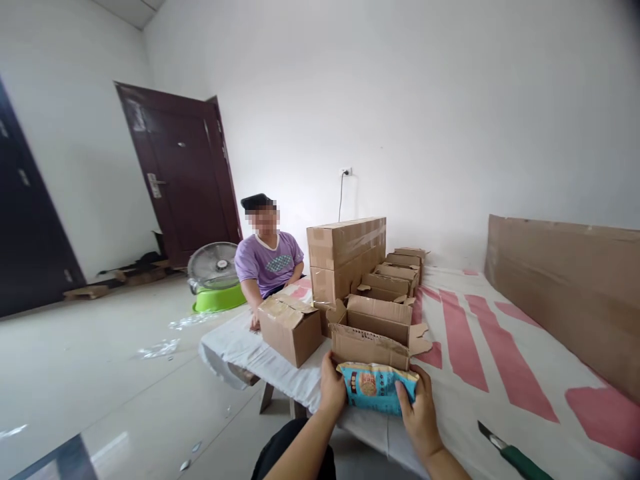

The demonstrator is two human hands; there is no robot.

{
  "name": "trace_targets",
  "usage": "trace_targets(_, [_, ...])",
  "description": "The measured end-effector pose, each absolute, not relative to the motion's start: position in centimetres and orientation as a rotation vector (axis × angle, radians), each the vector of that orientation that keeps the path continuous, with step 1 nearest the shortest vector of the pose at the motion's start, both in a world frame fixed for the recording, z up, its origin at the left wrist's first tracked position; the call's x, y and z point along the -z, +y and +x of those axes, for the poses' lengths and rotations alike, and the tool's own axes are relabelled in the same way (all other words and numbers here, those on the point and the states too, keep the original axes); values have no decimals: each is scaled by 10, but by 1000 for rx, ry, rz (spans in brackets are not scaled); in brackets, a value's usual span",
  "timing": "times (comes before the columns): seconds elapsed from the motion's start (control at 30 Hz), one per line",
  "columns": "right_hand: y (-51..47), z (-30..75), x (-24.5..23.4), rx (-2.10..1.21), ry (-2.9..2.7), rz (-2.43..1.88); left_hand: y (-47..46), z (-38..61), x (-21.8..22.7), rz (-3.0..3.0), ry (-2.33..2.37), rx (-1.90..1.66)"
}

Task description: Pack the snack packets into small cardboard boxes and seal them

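Both hands hold a blue printed food pouch [376,390] just above the table's near edge. My left hand [331,385] grips its left end, and my right hand [419,410] closes round its right end with the thumb across the front. Directly behind the pouch stands an open cardboard box [370,343] with its flaps spread; its inside is mostly hidden by the front wall. A closed, taped carton [291,328] sits to the left of that box. To the right of my right hand lies a green-handled utility knife [515,457] with its blade out.
Several open boxes [385,288] run back in a row beside tall stacked cartons [349,257]. A cardboard panel [565,287] stands along the right of the cloth-covered table [500,313]. Across the table sits a person [270,263], one hand by the closed carton. A fan [214,270] stands behind.
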State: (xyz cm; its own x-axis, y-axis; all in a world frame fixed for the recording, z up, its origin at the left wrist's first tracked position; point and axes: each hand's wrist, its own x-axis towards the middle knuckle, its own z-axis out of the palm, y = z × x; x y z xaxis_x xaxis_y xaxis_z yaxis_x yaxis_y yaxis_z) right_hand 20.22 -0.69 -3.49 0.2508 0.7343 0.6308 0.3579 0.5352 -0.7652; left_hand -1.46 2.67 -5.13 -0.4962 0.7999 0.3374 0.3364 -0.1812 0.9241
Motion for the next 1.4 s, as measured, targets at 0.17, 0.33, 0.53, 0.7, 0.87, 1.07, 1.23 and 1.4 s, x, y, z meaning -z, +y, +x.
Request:
trace_targets(0.17, [-13, 207, 48, -215, -1433, -1042, 28, -16, 57, 1305, 1718, -1682])
trace_targets(0.33, [-16, 208, 43, -237, -1410, -1072, 25, -15, 52, 1311, 1688, -1682])
trace_targets(0.53, [-16, 208, 46, -337, -1343, -1138, 23, -14, 47, 1299, 1680, -1688])
trace_targets(0.7, [-15, 209, 45, -373, -1306, -1179, 22, -13, 47, 1319, 1660, -1693])
trace_targets(0.87, [-13, 209, 46, -391, -1298, -1181, 21, -12, 47, 1329, 1651, -1692])
trace_targets(1.07, [-10, 210, 49, -466, -1425, -1089, 20, -12, 46, 1309, 1659, -1706])
trace_targets(1.23, [-14, 211, 47, -540, -1496, -1016, 23, -14, 47, 1232, 1714, -1729])
trace_targets(1.4, [-17, 208, 45, -592, -1534, -970, 26, -17, 49, 1161, 1773, -1759])
